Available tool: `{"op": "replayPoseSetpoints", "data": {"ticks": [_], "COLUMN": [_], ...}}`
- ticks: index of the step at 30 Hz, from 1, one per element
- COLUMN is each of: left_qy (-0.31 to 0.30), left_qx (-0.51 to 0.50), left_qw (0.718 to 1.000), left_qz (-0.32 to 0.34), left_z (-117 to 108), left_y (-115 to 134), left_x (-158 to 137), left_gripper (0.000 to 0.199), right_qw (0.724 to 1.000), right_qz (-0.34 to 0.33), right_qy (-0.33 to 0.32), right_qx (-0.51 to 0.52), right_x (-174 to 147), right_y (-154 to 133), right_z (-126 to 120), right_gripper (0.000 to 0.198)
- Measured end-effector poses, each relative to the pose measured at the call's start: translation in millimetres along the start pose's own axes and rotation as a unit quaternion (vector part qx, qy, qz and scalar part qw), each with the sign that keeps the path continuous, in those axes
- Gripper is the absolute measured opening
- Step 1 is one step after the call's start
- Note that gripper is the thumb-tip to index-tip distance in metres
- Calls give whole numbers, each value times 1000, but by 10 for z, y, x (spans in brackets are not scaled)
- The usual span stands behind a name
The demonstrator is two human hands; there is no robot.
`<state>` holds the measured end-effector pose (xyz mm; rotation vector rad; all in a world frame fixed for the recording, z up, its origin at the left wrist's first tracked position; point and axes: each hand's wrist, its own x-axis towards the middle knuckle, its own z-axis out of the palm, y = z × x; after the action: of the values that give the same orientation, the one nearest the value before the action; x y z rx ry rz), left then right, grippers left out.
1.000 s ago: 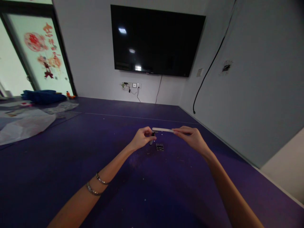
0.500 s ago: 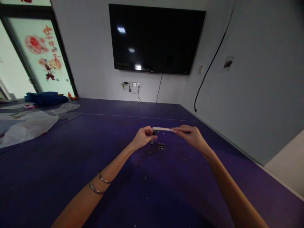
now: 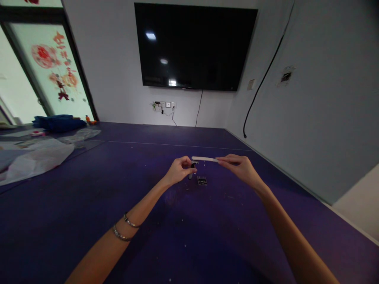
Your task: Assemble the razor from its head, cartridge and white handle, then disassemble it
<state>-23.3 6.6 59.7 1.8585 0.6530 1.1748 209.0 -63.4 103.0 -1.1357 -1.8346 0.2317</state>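
My left hand is closed on a small dark tool with a grey handle pointing down and a silvery top, rather like a razor; the fingers cover part of it. Pinched in my right hand is one end of a slim white stick. It lies nearly level, its free left end just above the tool's top; whether they touch I cannot tell. Below, on the purple floor, sits a small dark squarish piece with pale lines across it.
White plastic sheeting and a blue cloth bundle lie at the left. A large television hangs on the far wall above a socket panel. A black cable dangles along the right wall.
The white stick has risen slightly and separated a little from the tool's top in my left hand. Both hands keep their grips.
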Motion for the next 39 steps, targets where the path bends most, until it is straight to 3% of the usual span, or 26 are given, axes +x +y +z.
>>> {"op": "replayPoseSetpoints", "data": {"ticks": [15, 21, 30, 39], "left_qy": [-2, -17, -28, -17], "left_qx": [11, -3, -28, 3], "left_qw": [1000, 1000, 999, 1000], "left_qz": [8, -4, -23, 5], "left_z": [-2, -7, -6, 3], "left_y": [5, 30, -6, 13], "left_x": [-2, -4, -6, -14], "left_gripper": [25, 23, 23, 27], "right_qw": [1000, 1000, 997, 999], "right_qz": [12, -12, -37, -8], "right_qy": [9, -14, 8, 2], "right_qx": [-6, -21, -74, -48], "right_x": [-11, -20, -35, -11], "right_y": [-19, -126, -233, -10], "right_z": [-20, -32, -27, -33], "right_gripper": [25, 24, 24, 26]}}
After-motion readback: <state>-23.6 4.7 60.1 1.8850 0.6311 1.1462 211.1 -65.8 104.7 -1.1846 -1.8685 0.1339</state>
